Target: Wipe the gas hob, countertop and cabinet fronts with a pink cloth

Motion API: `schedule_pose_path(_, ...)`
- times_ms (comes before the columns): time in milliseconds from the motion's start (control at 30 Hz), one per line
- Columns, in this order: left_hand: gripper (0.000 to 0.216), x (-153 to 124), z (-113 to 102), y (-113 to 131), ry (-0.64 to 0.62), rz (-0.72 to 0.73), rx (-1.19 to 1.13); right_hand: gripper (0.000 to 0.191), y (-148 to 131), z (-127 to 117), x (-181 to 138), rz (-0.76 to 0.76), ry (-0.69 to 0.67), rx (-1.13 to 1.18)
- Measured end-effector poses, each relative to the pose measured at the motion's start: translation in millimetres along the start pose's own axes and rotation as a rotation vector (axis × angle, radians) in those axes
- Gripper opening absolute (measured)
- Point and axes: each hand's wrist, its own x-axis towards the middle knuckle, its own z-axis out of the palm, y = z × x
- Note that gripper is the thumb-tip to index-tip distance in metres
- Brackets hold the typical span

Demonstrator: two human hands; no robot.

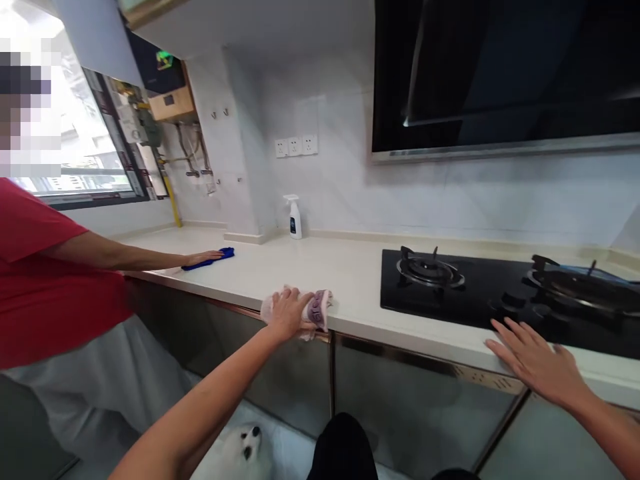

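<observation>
My left hand (285, 312) presses down on a pink and purple cloth (320, 308) at the front edge of the cream countertop (340, 273), fingers closed over it. My right hand (533, 357) lies flat with fingers spread on the counter's front edge, just before the black gas hob (480, 293); it holds nothing.
A person in a red top stands at the left, one hand (203, 257) on a blue cloth (213, 259) on the counter. A spray bottle (295, 217) stands by the back wall. The range hood (500, 73) hangs above the hob. A white dog (245, 450) sits on the floor below.
</observation>
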Motion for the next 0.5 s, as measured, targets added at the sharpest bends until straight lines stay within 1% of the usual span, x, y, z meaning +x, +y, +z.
schedule_pose_path(100, 0.094, 4, 3, 81, 0.077, 0.127, -0.066, 0.08, -7, -11, 2, 0.039, -0.107, -0.04)
schedule_pose_path(167, 0.1, 7, 3, 136, 0.1, 0.193, -0.121, 0.078, -14, -20, 4, 0.064, -0.159, -0.074)
schedule_pose_path(300, 0.12, 9, -2, 235, 0.102, 0.325, -0.246, 0.076, -22, -29, 8, 0.076, -0.18, -0.104)
schedule_pose_path(367, 0.13, 9, -9, 275, 0.096, 0.436, -0.32, 0.073, -18, -28, 9, 0.054, -0.172, -0.101)
schedule_pose_path(400, 0.131, 9, -12, 291, 0.091, 0.498, -0.353, 0.071, -14, -26, 9, 0.034, -0.171, -0.096)
schedule_pose_path(467, 0.13, 9, -19, 314, 0.061, 0.592, -0.408, 0.069, -7, -23, 10, 0.002, -0.176, -0.087)
schedule_pose_path(500, 0.129, 9, -22, 320, 0.04, 0.617, -0.432, 0.069, -3, -22, 11, -0.006, -0.184, -0.085)
